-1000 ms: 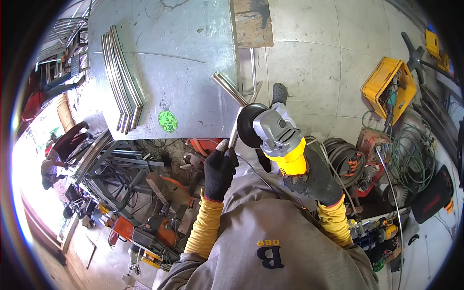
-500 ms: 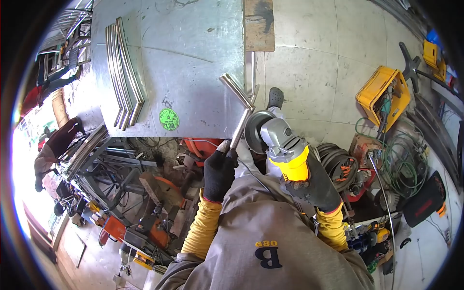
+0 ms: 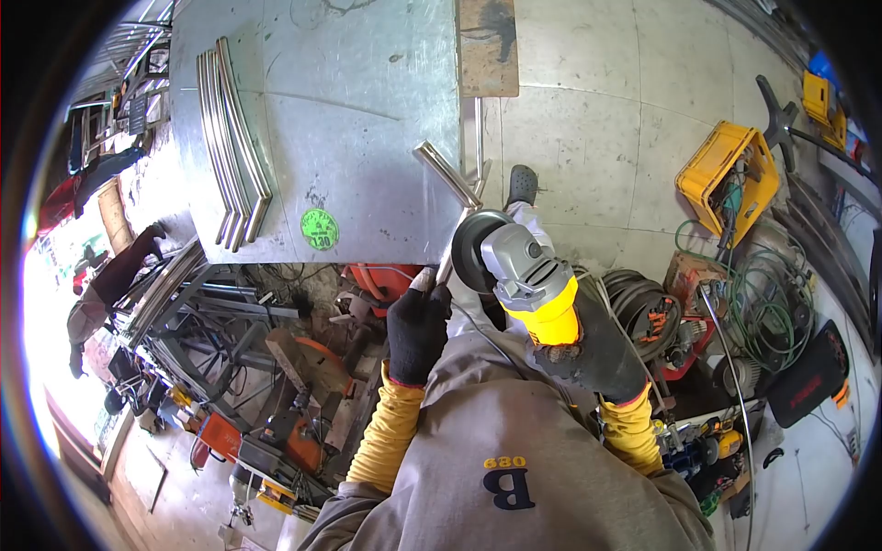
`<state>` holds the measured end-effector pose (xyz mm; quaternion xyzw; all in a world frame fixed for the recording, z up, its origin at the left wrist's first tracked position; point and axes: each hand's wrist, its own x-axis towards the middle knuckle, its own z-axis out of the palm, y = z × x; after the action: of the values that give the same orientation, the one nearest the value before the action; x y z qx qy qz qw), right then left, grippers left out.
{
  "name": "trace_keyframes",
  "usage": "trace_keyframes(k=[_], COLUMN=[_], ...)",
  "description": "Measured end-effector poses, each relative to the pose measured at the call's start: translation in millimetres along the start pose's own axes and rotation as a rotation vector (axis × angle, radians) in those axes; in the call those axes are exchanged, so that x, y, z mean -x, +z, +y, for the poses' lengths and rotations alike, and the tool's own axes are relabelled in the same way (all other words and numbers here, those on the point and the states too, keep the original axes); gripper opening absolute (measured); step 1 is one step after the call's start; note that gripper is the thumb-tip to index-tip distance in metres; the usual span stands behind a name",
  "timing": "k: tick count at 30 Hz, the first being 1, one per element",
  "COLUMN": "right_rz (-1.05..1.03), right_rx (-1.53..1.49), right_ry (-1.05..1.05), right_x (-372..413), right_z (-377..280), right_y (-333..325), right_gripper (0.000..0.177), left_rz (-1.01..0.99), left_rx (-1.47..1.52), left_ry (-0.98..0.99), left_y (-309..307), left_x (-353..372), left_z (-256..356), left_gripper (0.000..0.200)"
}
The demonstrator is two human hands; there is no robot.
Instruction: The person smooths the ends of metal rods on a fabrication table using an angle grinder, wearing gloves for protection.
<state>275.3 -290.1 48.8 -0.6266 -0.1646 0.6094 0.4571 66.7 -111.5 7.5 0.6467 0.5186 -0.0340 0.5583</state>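
Note:
My right hand (image 3: 595, 354), in a dark work glove, is wrapped round the yellow body of an angle grinder (image 3: 525, 262). The grinder's dark round disc overlaps the lower leg of a bent metal tube (image 3: 446, 173); whether they touch I cannot make out. In a black glove with a light fingertip, my left hand (image 3: 418, 335) grips the tube's near end. The tube's upper leg lies over the right edge of the metal-topped table (image 3: 358, 184). Several similar bent tubes (image 3: 225, 147) lie side by side at the table's left.
A green round sticker (image 3: 320, 229) marks the tabletop near its front edge. Below the table stand an orange machine (image 3: 378, 277) and metal frames. To the right are a yellow crate (image 3: 728, 179), coiled green hose (image 3: 767, 312) and a coiled dark cable (image 3: 640, 317) on the floor.
My right hand has shifted the grinder slightly left, so its disc now covers more of the tube's lower leg. My left hand keeps its grip on the tube, almost unmoved.

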Motion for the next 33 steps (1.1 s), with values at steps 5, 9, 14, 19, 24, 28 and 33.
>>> trace_keyframes(k=[5,9,14,19,24,28,33], right_rz=[0.018,0.030,0.036,-0.062,-0.063,-0.056,-0.044], right_rx=[0.015,-0.220,-0.429,-0.517,-0.304,-0.338,-0.437], right_ry=[-0.049,0.068,0.133,0.197,0.056,0.098,0.051], right_x=[-3.6,-0.7,-1.0,-2.9,-11.1,-10.8,-10.6], right_z=[-3.6,17.0,39.6,53.2,39.7,37.2,44.7], right_y=[-2.2,-2.4,-11.8,-13.4,-11.4,-9.6,-7.0], right_gripper=[0.071,0.059,0.064,0.060,0.059,0.059,0.058], left_rz=[0.020,-0.014,-0.031,-0.027,-0.027,-0.026,-0.012], left_rx=[0.100,0.176,0.178,0.232,0.239,0.228,0.242], left_ry=[-0.089,-0.170,-0.209,-0.225,-0.222,-0.223,-0.181], left_y=[2.1,-3.3,-2.7,-0.6,-1.0,-0.6,1.3], left_x=[2.4,1.2,0.3,1.0,1.5,1.1,-0.2], left_z=[-2.6,-0.9,4.6,-0.2,-1.7,-2.0,-0.6], left_gripper=[0.021,0.021,0.020,0.020,0.022,0.024,0.021])
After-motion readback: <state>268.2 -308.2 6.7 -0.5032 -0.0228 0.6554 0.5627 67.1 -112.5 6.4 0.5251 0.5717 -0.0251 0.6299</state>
